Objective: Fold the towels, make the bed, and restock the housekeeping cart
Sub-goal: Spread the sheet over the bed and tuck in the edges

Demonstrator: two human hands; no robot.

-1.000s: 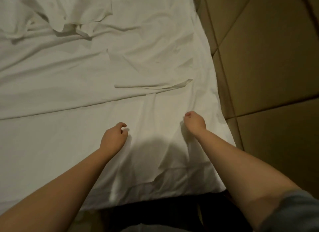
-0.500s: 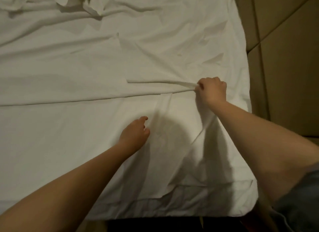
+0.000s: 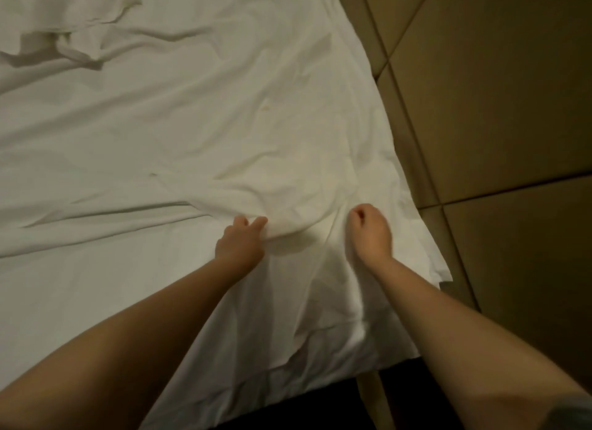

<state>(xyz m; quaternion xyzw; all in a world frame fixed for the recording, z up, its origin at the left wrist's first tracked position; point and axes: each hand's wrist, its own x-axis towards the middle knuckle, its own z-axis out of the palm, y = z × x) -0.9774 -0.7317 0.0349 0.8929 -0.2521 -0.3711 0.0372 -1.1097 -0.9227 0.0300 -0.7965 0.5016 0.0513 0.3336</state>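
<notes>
Now, left hand (image 3: 239, 244) pinches the sheet (image 3: 192, 125) at its bunched fold; right hand (image 3: 370, 234) curled beside that fold, grip unclear. Light, limp cloth: take the edge.

Bed (image 3: 320, 375), wrinkled white sheet (image 3: 224, 125) over it, bunched cloth (image 3: 73, 19) top L, poss. 2nd sheet

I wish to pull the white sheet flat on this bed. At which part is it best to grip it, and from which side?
Probably the raised fold of the white sheet, just beyond the left hand. Come from the near side, reaching over the ridge: it stands up, so it can be pinched; the flat cloth around gives no hold.
</notes>
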